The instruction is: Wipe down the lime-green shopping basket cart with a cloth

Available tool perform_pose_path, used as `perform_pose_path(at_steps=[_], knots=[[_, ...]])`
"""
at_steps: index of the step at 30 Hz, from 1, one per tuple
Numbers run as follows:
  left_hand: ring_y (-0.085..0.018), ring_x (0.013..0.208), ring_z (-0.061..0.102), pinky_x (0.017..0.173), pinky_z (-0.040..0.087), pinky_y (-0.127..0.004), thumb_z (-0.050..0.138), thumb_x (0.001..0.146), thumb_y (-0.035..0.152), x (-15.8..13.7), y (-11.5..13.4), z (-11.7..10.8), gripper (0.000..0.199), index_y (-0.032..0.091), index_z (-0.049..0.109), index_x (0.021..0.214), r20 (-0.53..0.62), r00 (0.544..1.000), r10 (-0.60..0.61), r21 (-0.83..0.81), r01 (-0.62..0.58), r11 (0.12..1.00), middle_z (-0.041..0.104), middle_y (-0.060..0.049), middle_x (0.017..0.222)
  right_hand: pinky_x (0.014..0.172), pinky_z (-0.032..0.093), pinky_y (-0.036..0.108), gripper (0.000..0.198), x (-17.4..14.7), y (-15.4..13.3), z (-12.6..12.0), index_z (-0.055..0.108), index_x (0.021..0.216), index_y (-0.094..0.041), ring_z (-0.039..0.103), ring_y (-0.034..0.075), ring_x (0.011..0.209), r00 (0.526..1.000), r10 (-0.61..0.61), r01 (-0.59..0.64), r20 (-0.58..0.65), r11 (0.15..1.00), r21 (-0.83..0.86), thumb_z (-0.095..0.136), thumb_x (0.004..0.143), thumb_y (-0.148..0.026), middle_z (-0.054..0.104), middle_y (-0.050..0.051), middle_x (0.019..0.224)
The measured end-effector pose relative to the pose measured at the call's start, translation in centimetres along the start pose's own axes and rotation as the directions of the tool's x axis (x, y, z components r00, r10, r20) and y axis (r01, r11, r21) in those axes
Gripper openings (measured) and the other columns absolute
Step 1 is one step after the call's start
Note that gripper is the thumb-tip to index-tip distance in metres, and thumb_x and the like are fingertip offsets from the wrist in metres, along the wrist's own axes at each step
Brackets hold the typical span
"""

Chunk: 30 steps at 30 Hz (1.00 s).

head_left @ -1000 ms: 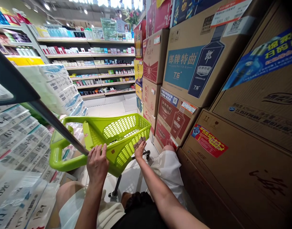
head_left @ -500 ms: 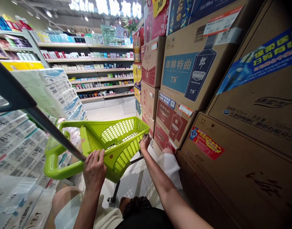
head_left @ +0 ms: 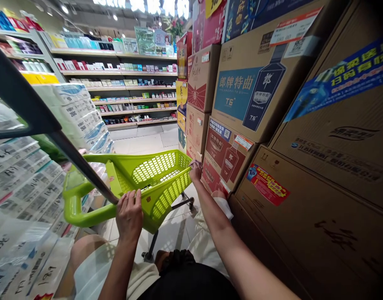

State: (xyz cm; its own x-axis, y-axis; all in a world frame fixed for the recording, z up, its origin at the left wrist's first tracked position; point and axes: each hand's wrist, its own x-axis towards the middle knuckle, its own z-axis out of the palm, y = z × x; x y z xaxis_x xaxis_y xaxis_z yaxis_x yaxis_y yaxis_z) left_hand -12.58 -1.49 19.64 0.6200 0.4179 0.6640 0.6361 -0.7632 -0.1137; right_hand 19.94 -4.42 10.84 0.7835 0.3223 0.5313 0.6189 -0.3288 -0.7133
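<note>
A lime-green plastic shopping cart (head_left: 161, 198) with perforated basket sides stands in front of me on a dark wheeled frame. My left hand (head_left: 129, 212) is closed over its near rim, beside the handle, fingers on top and thumb hidden. With my arm stretched out, my right hand (head_left: 196, 171) is at the basket's far right corner. Its fingers are closed on a small greyish-purple cloth (head_left: 195, 163), which touches the rim there. The inside of the basket shows only slotted walls and floor. A grey metal pole (head_left: 85, 166) crosses the cart's handle from the upper left.
Stacked liquor cartons (head_left: 238, 91) rise close on my right. Packs of tissue paper (head_left: 75, 108) are piled along the left. Across the tiled floor (head_left: 141, 143), shelves (head_left: 116, 73) hold many small boxes and bottles. The cart's wheel (head_left: 191, 203) is near the cartons.
The cart has shifted slightly right and away from me, and my left hand has moved with it. My right hand has moved up along the far corner, and the cloth shows more clearly.
</note>
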Motion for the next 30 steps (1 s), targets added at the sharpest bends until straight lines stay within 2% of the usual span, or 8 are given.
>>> perform_pose_path(at_steps=[6,10,13,15,17,20,22,30], knots=[[-0.032,0.125,0.062,0.115,0.039,-0.048,0.044,0.085,0.006,0.1,0.7,-0.2,0.053,0.007,0.065,0.133,-0.006,0.999,-0.039,-0.075,0.039,0.996,0.069,-0.022,0.129,0.103,0.039,0.037,0.051,-4.2,-3.4,0.3,0.069,0.113,-0.020,0.054,0.025,0.113,0.946,-0.201,0.187,0.253,0.979,0.078,0.047,0.072,0.002,0.068,0.009,0.121],[-0.024,0.112,0.068,0.110,0.043,-0.044,0.046,0.088,0.011,-1.0,-0.2,-1.2,0.045,0.021,0.066,0.127,-0.182,0.983,0.001,-0.258,-0.049,0.965,0.075,-0.010,0.119,0.099,0.040,0.038,0.048,-3.3,-4.1,-1.0,0.069,0.112,-0.015,0.054,0.026,0.108,0.966,-0.065,0.067,0.251,0.998,-0.001,0.044,0.076,0.003,0.066,0.013,0.118],[-0.028,0.108,0.067,0.103,0.045,-0.050,0.053,0.092,0.021,-1.5,-1.7,-2.5,0.035,0.021,0.063,0.125,-0.477,0.835,-0.275,-0.249,0.172,0.953,0.073,-0.013,0.109,0.097,0.041,0.039,0.047,-4.7,-6.1,-0.6,0.071,0.110,-0.019,0.053,0.025,0.104,0.931,-0.163,0.170,0.326,0.985,0.007,0.047,0.077,0.002,0.069,0.010,0.113],[-0.033,0.119,0.061,0.102,0.044,-0.054,0.055,0.093,0.026,-1.2,-3.3,-3.5,0.040,0.017,0.058,0.132,-0.540,0.739,-0.403,-0.222,0.336,0.915,0.069,-0.019,0.119,0.097,0.043,0.039,0.051,-6.3,-7.4,-0.5,0.071,0.116,-0.024,0.051,0.026,0.106,0.867,-0.321,0.313,0.381,0.946,0.085,0.050,0.077,0.001,0.069,0.007,0.117],[-0.034,0.125,0.057,0.107,0.039,-0.056,0.051,0.096,0.030,-0.6,-5.2,-4.4,0.036,0.017,0.061,0.129,-0.461,0.789,-0.406,-0.179,0.365,0.914,0.068,-0.019,0.123,0.095,0.044,0.038,0.051,-6.8,-7.8,-0.9,0.070,0.119,-0.026,0.049,0.027,0.112,0.835,-0.380,0.365,0.397,0.924,0.116,0.050,0.079,0.000,0.069,0.006,0.118],[-0.026,0.100,0.064,0.108,0.038,-0.049,0.045,0.099,0.033,0.1,-7.7,-5.2,0.028,0.022,0.071,0.094,-0.275,0.932,-0.238,-0.127,0.210,0.969,0.073,-0.008,0.094,0.097,0.044,0.040,0.042,-5.6,-7.7,-2.1,0.073,0.107,-0.021,0.049,0.028,0.118,0.904,-0.204,0.216,0.376,0.976,0.009,0.049,0.080,0.001,0.069,0.011,0.113],[-0.023,0.084,0.061,0.100,0.041,-0.043,0.047,0.098,0.036,0.2,-8.4,-5.2,0.033,0.023,0.068,0.076,-0.185,0.970,-0.158,-0.109,0.140,0.984,0.069,-0.005,0.077,0.101,0.043,0.041,0.038,-5.5,-8.7,-2.3,0.073,0.104,-0.017,0.052,0.028,0.117,0.914,-0.140,0.158,0.380,0.987,-0.018,0.048,0.082,0.001,0.069,0.013,0.113],[-0.027,0.084,0.056,0.092,0.036,-0.043,0.037,0.101,0.032,0.1,-5.9,-4.9,0.039,0.019,0.073,0.097,-0.155,0.946,-0.285,-0.090,0.273,0.958,0.071,-0.010,0.083,0.113,0.040,0.036,0.036,-14.5,-17.5,-1.8,0.068,0.124,-0.025,0.055,0.020,0.127,0.854,-0.463,0.352,0.239,0.851,0.391,0.049,0.096,-0.013,0.067,0.006,0.129]])
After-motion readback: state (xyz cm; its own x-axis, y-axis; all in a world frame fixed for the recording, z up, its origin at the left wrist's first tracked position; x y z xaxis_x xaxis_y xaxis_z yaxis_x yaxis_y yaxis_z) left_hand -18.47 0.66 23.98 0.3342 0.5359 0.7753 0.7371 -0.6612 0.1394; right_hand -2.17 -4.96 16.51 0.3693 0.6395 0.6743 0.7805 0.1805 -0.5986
